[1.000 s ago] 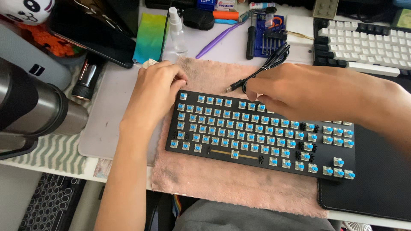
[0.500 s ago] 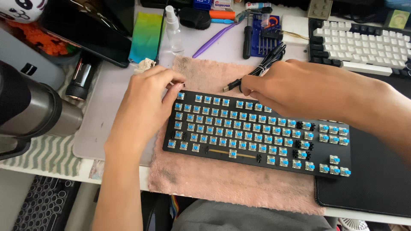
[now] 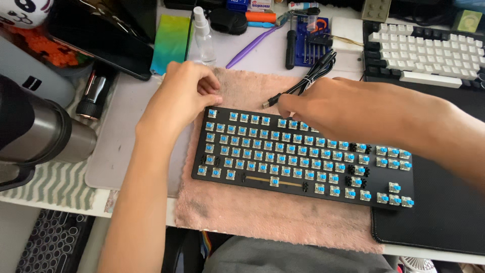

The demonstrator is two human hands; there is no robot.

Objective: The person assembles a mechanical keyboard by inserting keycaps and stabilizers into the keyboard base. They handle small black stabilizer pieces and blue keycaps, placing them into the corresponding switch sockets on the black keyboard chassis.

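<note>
A black keyboard with bare blue switches and no keycaps lies on a pink towel. My left hand rests on the keyboard's top-left corner, fingers curled over its back edge. My right hand reaches across the top middle of the board, fingertips pinched over the upper switch rows near the plug of a black cable. Whether the fingers hold anything there is hidden.
A white-keyed keyboard stands at the back right over a black mat. A metal flask lies at the left. A spray bottle, purple tool, blue bit holder and dark tablet sit behind.
My left hand has slid back from the keyboard's left switches to its top-left corner. My right hand has stayed over the upper middle rows.
</note>
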